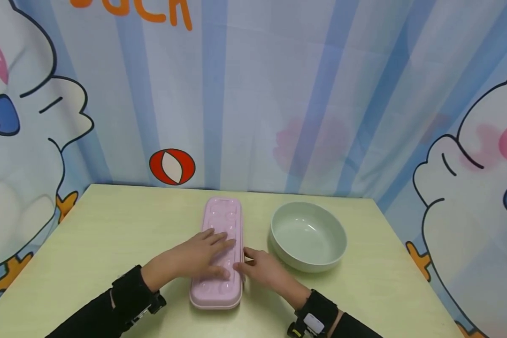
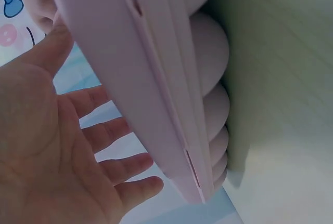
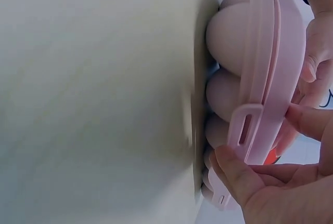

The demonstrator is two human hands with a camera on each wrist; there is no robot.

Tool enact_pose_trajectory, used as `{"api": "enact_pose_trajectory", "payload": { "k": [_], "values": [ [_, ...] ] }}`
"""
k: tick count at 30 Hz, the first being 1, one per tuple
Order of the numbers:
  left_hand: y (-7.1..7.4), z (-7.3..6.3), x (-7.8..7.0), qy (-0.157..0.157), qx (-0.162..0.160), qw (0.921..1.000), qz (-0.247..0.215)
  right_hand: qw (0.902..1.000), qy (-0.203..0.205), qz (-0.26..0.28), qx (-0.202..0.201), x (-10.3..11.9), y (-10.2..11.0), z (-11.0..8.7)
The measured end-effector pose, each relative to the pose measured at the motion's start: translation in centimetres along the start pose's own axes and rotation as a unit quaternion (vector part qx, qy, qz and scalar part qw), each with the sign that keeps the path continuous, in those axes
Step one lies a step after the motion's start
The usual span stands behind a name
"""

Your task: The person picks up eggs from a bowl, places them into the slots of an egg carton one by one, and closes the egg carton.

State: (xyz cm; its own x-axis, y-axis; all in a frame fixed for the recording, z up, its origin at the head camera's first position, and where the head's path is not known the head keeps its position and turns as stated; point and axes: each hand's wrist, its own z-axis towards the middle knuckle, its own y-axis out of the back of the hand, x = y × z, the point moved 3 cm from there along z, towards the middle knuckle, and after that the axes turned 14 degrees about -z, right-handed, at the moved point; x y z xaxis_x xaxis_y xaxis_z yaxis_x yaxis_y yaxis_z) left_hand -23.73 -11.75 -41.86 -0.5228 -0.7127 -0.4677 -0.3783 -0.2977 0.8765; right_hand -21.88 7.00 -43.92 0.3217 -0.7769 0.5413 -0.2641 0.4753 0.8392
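Observation:
A pink plastic egg box (image 1: 223, 213) with a lid lies lengthwise on the table. Its lid is down, and rounded egg cups (image 3: 226, 34) bulge underneath. My left hand (image 1: 198, 256) rests on the lid with fingers spread. In the left wrist view, that palm and its extended fingers (image 2: 117, 169) show beside the lid. On the box's right side, my right hand (image 1: 264, 268) pinches the edge by the latch. The right wrist view has the thumb against the lid and a fingertip at the looped side latch (image 3: 244, 125). The inside of the box is hidden.
A pale green bowl (image 1: 308, 234) stands on the table to the right of the box, close to my right hand. Behind the pale yellow table (image 1: 143, 211) hangs a blue striped curtain (image 1: 253, 94) with cartoon prints.

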Motion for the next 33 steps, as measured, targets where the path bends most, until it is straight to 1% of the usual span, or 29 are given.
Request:
{"api": "enact_pose_trajectory", "payload": {
  "k": [4,11,14,19,27,33],
  "values": [
    [-0.4,-0.3,-0.6,0.003,0.002,0.9999,-0.01,0.9999,-0.003,0.013,-0.002,0.1,-0.1,-0.6],
    [-0.9,-0.8,-1.3,-0.022,-0.002,0.9998,-0.003,0.9989,-0.024,0.039,-0.009,-0.2,-0.7,-0.9],
    [-1.0,-0.9,-1.4,-0.026,-0.006,0.9996,-0.005,0.9985,-0.024,0.046,-0.016,-0.2,-1.0,-0.9],
    [-1.3,-1.0,-1.4,-0.015,0.001,0.9997,-0.018,0.998,-0.021,0.056,-0.021,-0.2,-1.4,-1.0],
    [-0.9,-0.8,-1.5,-0.005,0.008,0.9999,-0.013,0.9964,-0.022,0.08,-0.021,-0.2,-1.7,-1.0],
    [-1.0,-0.7,-1.4,0.001,0.011,0.9998,-0.015,0.9963,-0.024,0.08,-0.021,-0.2,-1.9,-1.0]
  ]
}}
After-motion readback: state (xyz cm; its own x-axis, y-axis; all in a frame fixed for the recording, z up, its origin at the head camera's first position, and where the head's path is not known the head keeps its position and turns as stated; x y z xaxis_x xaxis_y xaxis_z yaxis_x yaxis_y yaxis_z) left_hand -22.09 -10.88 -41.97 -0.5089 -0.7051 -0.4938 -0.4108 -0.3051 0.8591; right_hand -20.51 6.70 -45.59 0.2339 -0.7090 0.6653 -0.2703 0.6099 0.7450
